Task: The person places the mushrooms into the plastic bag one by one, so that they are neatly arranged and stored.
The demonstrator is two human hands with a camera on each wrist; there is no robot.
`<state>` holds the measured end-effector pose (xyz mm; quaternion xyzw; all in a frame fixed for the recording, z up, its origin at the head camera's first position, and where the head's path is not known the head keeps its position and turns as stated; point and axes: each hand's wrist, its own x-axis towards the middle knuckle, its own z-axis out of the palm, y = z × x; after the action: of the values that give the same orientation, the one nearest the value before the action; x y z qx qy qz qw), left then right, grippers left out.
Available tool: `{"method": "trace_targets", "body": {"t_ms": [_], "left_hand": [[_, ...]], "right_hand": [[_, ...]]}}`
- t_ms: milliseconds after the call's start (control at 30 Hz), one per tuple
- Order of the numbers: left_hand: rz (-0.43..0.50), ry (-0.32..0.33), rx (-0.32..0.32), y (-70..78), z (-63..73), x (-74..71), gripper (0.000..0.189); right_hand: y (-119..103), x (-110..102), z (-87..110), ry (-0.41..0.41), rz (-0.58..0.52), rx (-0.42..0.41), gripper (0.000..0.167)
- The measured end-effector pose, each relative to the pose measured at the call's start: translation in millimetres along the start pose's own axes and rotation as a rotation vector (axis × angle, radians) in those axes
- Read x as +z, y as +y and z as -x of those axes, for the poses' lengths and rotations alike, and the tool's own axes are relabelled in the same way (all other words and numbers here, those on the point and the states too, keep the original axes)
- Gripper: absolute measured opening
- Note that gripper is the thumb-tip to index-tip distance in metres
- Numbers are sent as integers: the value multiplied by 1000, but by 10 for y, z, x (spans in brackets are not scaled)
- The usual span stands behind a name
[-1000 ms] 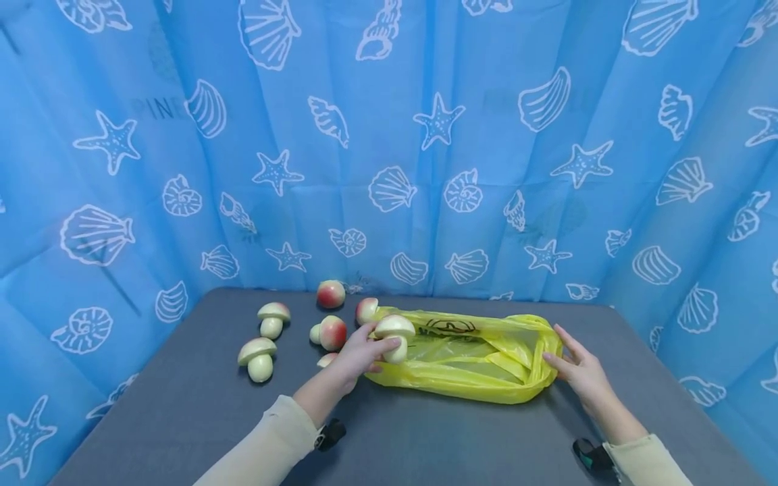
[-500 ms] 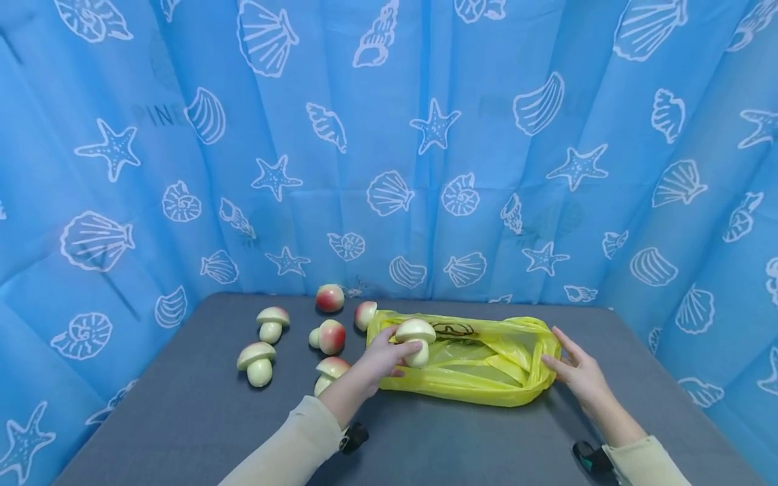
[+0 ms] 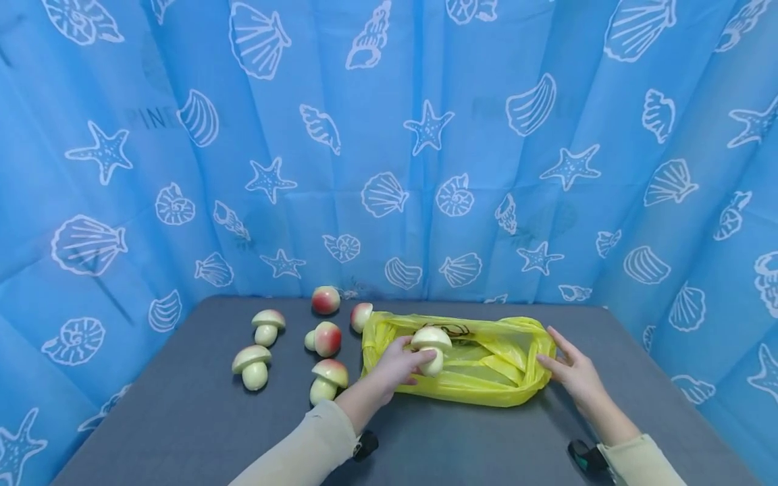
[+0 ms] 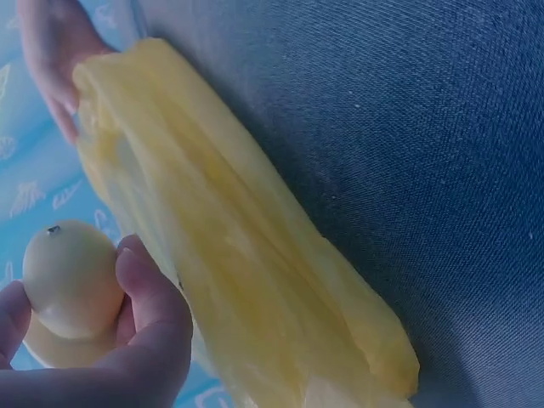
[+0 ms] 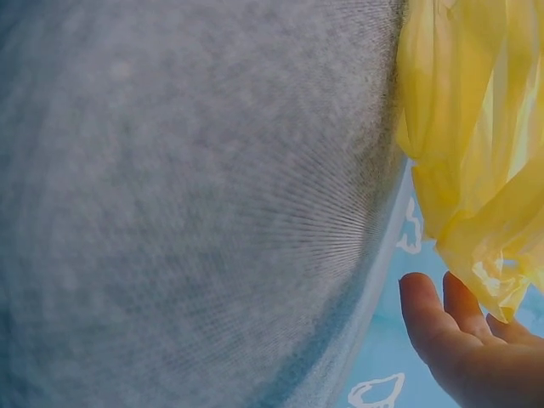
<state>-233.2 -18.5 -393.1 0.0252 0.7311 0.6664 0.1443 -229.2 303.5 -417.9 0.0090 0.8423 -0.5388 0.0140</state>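
Observation:
My left hand (image 3: pixel 395 368) holds a toy mushroom (image 3: pixel 431 337) by its pale stem, thumb on one side and fingers on the other. It hangs cap-up over the mouth of a yellow plastic bag (image 3: pixel 468 395). The left wrist view shows the stem's rounded end (image 4: pixel 72 268) between thumb and fingers. At the bag's right end is my right hand (image 3: pixel 577 371), its fingers spread loosely and the thumb tip at the rim. In the right wrist view those fingertips (image 5: pixel 421 293) lie right by the bag's crumpled edge (image 5: pixel 476 246).
Several more toy mushrooms lie left of the bag, among them one upright mushroom (image 3: pixel 328 381) by my left forearm and a red-capped one (image 3: pixel 325 339) on its side. The grey table (image 3: pixel 182 418) ends against a blue shell-print curtain (image 3: pixel 340 189).
My left hand has carried the mushroom rightward, from the bag's left end to farther over its opening. The right hand has stayed at the bag's right end.

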Motion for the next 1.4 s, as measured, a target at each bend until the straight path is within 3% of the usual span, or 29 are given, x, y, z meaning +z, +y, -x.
{"method": "trace_targets", "body": {"t_ms": [500, 1000, 1200, 1400], "left_hand": [[6, -27, -17, 30, -157, 266, 61], [79, -39, -51, 7, -348, 730, 62], [105, 23, -74, 53, -416, 936, 54], [70, 105, -97, 55, -472, 1113, 47]], "right_hand": [[-13, -8, 0, -6, -1, -6, 76], [-13, -7, -42, -11, -12, 32, 77], [-19, -14, -50, -5, 3, 23, 74], [-22, 10, -60, -11, 29, -3, 73]]}}
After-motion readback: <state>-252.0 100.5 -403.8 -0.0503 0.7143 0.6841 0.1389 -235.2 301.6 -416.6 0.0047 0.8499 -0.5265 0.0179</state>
